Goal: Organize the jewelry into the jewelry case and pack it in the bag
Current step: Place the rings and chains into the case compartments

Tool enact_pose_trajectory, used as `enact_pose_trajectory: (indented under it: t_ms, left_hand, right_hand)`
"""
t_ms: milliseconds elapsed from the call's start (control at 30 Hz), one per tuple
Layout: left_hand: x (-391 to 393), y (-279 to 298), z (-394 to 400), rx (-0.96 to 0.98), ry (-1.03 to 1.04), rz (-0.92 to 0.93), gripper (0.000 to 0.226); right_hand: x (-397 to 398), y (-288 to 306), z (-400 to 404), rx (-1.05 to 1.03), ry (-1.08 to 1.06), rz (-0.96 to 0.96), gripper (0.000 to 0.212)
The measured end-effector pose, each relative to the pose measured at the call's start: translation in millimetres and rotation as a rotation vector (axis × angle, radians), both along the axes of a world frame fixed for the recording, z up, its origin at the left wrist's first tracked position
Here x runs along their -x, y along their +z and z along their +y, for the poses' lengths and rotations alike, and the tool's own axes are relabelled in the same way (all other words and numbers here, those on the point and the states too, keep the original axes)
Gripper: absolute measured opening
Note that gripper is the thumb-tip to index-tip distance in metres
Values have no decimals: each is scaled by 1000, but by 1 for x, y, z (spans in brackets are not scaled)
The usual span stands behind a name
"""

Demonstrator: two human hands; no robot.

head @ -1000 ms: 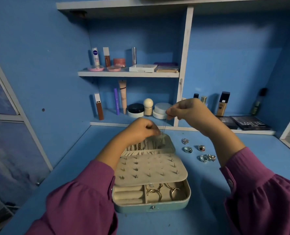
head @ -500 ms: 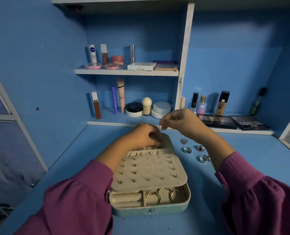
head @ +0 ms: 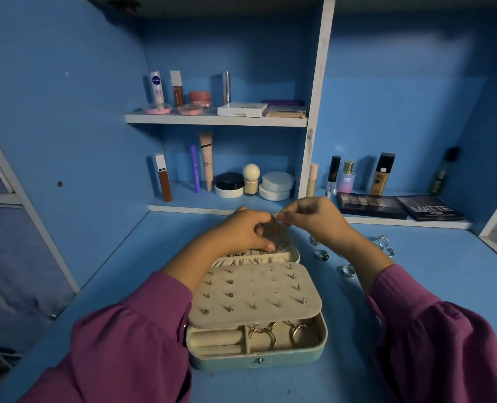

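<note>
Right now the thin chain (head: 276, 251) lies mostly gathered in the lid half of the jewelry case (head: 314, 349), just above the elastic pocket (head: 253, 259) — a small silvery heap directly under the left hand's thumb. Its free end seems to run up and to the right toward the right hand (head: 308, 218), though the strand itself is too fine to trace there. So the chain's long axis goes from lower left to upper right, between the two hands.

The left hand (head: 242, 232) is the nearer one: its fingers are curled down over the lid, thumb tip touching the heap. The right hand hovers just beside it, above the lid's far edge, fingers bunched in a narrow pinch; whether they hold the chain's end I cannot tell for sure.

Likely next is lowering that end leftward and down into the pocket. Loose rings (head: 321, 255) wait on the desk (head: 416, 286) to the right, partly behind the right forearm.
</note>
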State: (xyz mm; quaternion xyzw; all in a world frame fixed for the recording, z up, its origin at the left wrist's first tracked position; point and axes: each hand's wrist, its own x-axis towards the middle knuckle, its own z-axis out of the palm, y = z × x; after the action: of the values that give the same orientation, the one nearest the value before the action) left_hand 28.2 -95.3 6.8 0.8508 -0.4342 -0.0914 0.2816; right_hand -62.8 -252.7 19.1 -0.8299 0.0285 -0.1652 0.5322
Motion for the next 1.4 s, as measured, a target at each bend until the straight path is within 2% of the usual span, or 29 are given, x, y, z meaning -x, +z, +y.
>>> enact_pose_trajectory:
  t_ms: [67,133,233,467,633,900,1200,1400]
  left_hand:
    - [-1,-1,0,-37,-19,-30,26]
    - [-2,-2,-1,-82,-29,-49,11]
    - [-2,-1,0,-90,-73,-17,26]
    - [0,0,0,-37,-114,22,16]
    - [-3,-4,-1,-95,-101,-23,28]
    - [-3,-5,-2,-104,-83,-31,17]
    - [2,-1,-2,-22,-87,123,5]
    - [4,-3,-1,-25,-23,162,15]
  right_hand:
    - [0,0,-2,-11,6,-3,11]
    - [0,0,-4,-3,0,0,11]
    - [1,2,-5,-31,3,-19,9]
    - [1,4,-5,-88,3,-57,9]
    - [1,4,-4,-83,5,-61,9]
    - [0,3,-4,-81,4,-56,7]
    - [-2,1,-5,-51,-18,-36,8]
    - [-2,2,-4,-76,-47,-51,10]
